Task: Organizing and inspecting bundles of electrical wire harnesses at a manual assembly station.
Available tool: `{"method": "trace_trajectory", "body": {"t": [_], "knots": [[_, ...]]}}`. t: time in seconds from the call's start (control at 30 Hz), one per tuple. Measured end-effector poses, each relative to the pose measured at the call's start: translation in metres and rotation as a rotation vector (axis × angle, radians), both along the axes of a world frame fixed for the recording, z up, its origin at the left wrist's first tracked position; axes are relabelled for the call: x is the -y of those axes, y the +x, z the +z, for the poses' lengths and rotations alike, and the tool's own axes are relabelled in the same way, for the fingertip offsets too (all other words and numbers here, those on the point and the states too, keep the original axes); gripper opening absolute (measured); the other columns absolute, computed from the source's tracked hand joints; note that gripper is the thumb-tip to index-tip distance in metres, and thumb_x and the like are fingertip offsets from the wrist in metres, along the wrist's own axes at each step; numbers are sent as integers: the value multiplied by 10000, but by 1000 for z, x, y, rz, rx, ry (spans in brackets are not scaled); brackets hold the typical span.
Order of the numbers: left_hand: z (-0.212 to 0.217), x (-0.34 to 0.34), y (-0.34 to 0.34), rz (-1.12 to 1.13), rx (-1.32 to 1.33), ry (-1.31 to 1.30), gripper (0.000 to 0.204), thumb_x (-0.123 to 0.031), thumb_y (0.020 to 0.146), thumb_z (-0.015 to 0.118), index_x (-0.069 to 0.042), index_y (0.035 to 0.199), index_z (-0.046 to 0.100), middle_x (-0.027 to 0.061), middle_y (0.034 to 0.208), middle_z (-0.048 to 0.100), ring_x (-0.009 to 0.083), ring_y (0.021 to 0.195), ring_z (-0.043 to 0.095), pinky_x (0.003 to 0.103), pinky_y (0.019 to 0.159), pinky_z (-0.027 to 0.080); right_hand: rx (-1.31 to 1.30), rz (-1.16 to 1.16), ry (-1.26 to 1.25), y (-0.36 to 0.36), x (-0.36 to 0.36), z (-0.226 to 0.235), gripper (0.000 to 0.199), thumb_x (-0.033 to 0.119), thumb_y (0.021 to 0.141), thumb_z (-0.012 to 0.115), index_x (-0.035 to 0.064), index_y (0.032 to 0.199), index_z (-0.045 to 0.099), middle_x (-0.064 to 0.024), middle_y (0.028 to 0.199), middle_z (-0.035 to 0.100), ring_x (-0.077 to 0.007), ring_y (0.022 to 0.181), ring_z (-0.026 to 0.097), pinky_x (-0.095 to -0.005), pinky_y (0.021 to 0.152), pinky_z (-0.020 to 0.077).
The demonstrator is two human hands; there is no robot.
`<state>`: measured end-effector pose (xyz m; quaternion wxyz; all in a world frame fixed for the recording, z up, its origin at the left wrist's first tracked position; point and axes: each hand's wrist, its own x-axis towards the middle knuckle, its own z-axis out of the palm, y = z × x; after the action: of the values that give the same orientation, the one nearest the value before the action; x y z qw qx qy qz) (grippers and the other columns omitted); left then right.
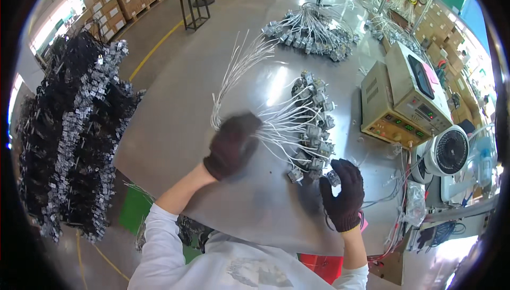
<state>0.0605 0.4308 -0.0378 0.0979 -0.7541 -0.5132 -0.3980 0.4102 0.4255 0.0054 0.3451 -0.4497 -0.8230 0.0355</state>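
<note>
Wire bundle (297, 125) lies between left hand (232, 145) and right hand (344, 192).

Dark brown gloved hands (234, 144); white wires (281, 122); grey connectors (313, 130); beige tester (396, 104).

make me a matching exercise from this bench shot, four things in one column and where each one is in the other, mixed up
Things:
1. left hand
2. right hand
3. beige test instrument
4. small white fan

Places:
A. at the table's right edge, just below the beige instrument
B. on the gathered white wires of the near bundle
C. at the right of the table, beside the near bundle
D. at the lowest connector of the near bundle

Pairs: 1-B, 2-D, 3-C, 4-A
</note>
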Motion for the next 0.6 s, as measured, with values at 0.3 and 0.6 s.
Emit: {"method": "trace_trajectory", "body": {"t": [0.3,0.6], "knots": [[-22,47,90,-129,124,-637,983,-466,902,810,-83,1692,367,206,1133,747,409,1016,694,544,931,550,144,-93,-122,16,8,-31,618,201,843,893,68,1390,637,-212,1361,658,-452,1231,645,-535,1044,536],[-51,3,140,-76,374,-668,1170,-557,883,836,-85,1752,209,241,1201,712,438,1121,671,540,1021,527,-11,5,-278,3,-13,-48,422,163,896,820,79,1290,693,-212,1172,735,-430,1090,700,-534,916,578]]}}
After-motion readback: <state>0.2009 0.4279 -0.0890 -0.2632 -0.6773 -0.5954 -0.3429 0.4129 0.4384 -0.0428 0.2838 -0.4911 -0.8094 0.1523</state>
